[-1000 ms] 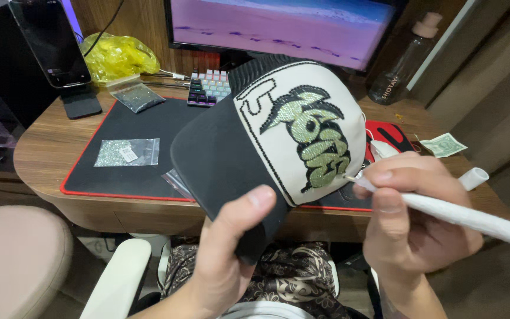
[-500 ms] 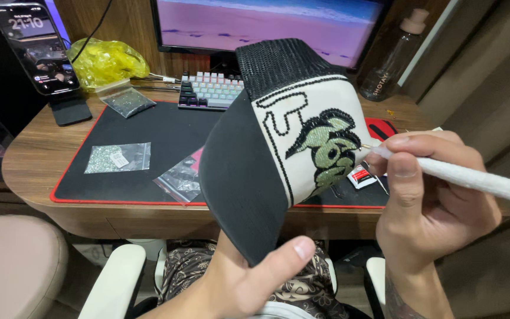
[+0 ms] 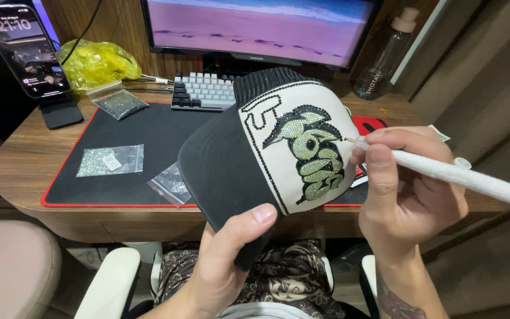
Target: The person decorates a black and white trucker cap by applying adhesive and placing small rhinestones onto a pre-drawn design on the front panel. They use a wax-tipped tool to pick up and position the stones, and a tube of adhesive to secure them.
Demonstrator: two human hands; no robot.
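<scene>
A black cap (image 3: 225, 168) with a cream front panel is held up over the desk edge. The panel carries a green rhinestone design outlined in black stones. My left hand (image 3: 225, 260) grips the cap's brim from below, thumb on the brim's top. My right hand (image 3: 408, 195) holds a long white applicator pen (image 3: 461, 177) like a pencil. Its thin tip touches the right edge of the green design.
A black desk mat (image 3: 143, 142) with red edging holds three small clear bags of stones (image 3: 110, 159). Behind stand a keyboard (image 3: 205, 91), a monitor (image 3: 261, 26), a phone on a stand (image 3: 25, 50), a yellow bag (image 3: 95, 59) and a clear bottle (image 3: 385, 59). A chair armrest (image 3: 110, 283) is below.
The cap has turned and tilted so its front panel faces me more fully. My left thumb has shifted up onto the brim. The pen tip stays at the design's right edge.
</scene>
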